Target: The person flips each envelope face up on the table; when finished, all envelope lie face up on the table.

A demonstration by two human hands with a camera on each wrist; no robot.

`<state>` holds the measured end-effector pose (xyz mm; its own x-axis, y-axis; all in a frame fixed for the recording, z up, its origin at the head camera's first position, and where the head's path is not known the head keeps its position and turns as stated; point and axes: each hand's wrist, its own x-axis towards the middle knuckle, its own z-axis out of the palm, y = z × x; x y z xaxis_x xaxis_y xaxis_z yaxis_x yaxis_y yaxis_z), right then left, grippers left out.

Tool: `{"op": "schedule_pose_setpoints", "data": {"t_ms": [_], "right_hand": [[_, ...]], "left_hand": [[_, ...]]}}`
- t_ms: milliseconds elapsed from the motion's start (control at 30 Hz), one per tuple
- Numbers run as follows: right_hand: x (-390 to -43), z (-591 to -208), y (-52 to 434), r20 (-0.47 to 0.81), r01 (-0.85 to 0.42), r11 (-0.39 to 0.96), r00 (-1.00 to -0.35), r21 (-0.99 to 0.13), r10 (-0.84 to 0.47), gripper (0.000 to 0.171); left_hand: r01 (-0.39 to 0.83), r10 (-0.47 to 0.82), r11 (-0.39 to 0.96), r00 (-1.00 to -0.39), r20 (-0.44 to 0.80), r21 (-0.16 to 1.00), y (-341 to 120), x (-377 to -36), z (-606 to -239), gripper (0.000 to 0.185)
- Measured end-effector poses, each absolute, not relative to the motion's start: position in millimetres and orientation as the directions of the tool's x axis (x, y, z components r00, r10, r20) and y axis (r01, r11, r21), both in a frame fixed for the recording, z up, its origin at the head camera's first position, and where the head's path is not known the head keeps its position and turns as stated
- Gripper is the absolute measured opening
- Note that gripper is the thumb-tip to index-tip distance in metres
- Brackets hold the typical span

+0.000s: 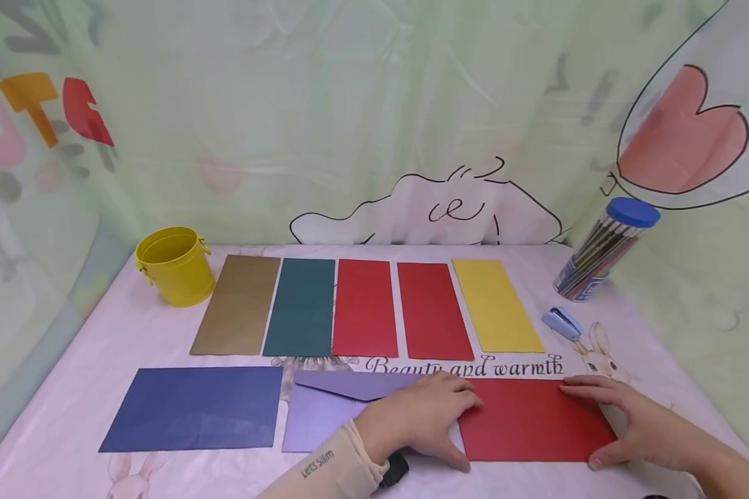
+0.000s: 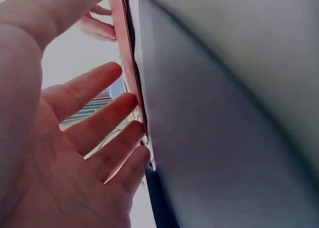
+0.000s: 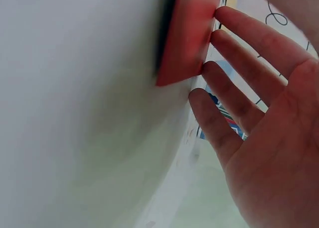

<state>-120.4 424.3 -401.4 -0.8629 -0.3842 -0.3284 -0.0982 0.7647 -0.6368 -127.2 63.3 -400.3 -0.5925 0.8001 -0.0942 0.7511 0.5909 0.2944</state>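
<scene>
Both hands flat on a red envelope (image 1: 533, 419) lying at the front right of the worktop (image 1: 69, 430). Left hand (image 1: 421, 419) rests on its left edge, fingers straight and spread, thumb along the near side; right hand (image 1: 624, 416) lies on its right edge, fingers extended, thumb at the near corner. Neither hand curls around anything. The left hand also overlaps a lilac envelope (image 1: 324, 416), flap open, just beside the red one; a dark blue envelope (image 1: 193, 409) lies further left. Behind these, a row of upright paper strips: olive (image 1: 237, 305), teal (image 1: 301, 307), two red (image 1: 365, 308), yellow (image 1: 496, 305). Yellow bucket (image 1: 175, 265) at back left; tube of pencils with blue lid (image 1: 602, 253) at back right, small blue stapler (image 1: 562, 323) near it.
</scene>
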Motion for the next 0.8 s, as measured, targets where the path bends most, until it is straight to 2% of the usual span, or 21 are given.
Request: {"op": "schedule_pose_setpoints", "data": {"t_ms": [167,433,600,700,800], "right_hand": [[-118.0,-402.9,423.8,-0.33,-0.097,0.77,-0.864,-0.63,-0.379,0.097],[-115.4,-406.3,425.7,-0.298,-0.151,0.77,-0.863,-0.62,-0.409,0.094],[-114.5,-408.1,427.3,-0.276,-0.177,0.764,-0.862,-0.621,-0.424,0.091],[-111.2,-407.2,430.1,-0.25,-0.207,0.77,-0.868,-0.603,-0.429,0.08],[-106.9,-402.2,435.9,-0.207,-0.216,0.777,-0.891,-0.591,-0.404,0.066]], "left_hand": [[0.749,0.791,0.607,-0.602,-0.109,0.264,64.5,-126.6,-400.4,0.073],[0.765,0.792,0.608,-0.603,-0.095,0.212,66.2,-123.2,-399.1,0.071],[0.789,0.805,0.586,-0.593,-0.022,0.183,67.8,-122.5,-398.2,0.062],[0.797,0.815,0.558,-0.579,0.031,0.233,66.8,-124.4,-397.3,0.057],[0.769,0.81,0.526,-0.584,0.062,0.363,63.0,-128.4,-396.4,0.054]]}}
